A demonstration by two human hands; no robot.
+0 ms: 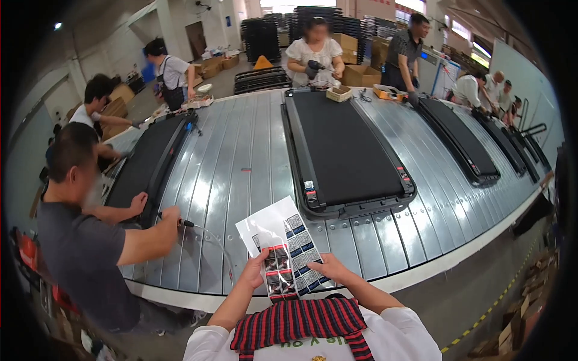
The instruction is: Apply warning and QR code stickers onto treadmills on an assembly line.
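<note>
In front of my body I hold sticker sheets above the near edge of the conveyor. My left hand (pixel 254 272) is closed on the left side of a sheet of red-and-black labels (pixel 279 280). Behind it fans out a sheet of blue-and-white code labels (pixel 298 245), with blank white backing at its upper left. At the lower right edge of that sheet, my right hand (pixel 333 268) has its fingers pinched on the paper; whether a single label is between them cannot be made out. Just beyond the sheets lies a flat black treadmill base (pixel 343 150) with small labels on its near corners.
The curved metal slat conveyor (pixel 211 180) carries more treadmill bases, one at left (pixel 141 159) and another at right (pixel 457 138). A co-worker (pixel 84 240) leans in close on my left, a corded tool in hand. Across the belt, people work near small boxes (pixel 339 93).
</note>
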